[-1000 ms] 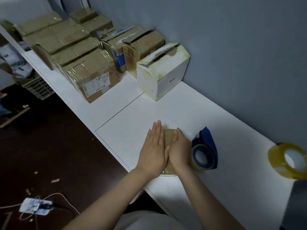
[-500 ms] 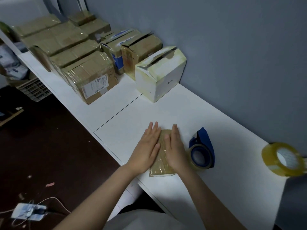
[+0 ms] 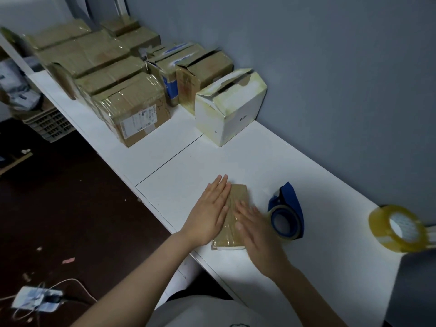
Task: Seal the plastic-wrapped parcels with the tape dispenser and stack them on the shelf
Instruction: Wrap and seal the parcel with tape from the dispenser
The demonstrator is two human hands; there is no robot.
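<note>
While left hand [image 3: 208,213] and right hand [image 3: 258,234] press flat on it, fingers straight, the parcel [image 3: 238,195] lies near the front edge of the desk [image 3: 236,159], tape dispenser [image 3: 286,215] just right. Step, judged: smoothing tape. Next: grip parcel, carry to stacked boxes [image 3: 132,109] at far-left end.

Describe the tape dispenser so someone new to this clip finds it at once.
Start at the long white shelf along the grey wall. Near its front edge the left hand and right hand lie on a flat parcel; the tape dispenser lies just right of it. It alone has a blue frame, unlike the bare yellowish tape roll farther right.
</note>
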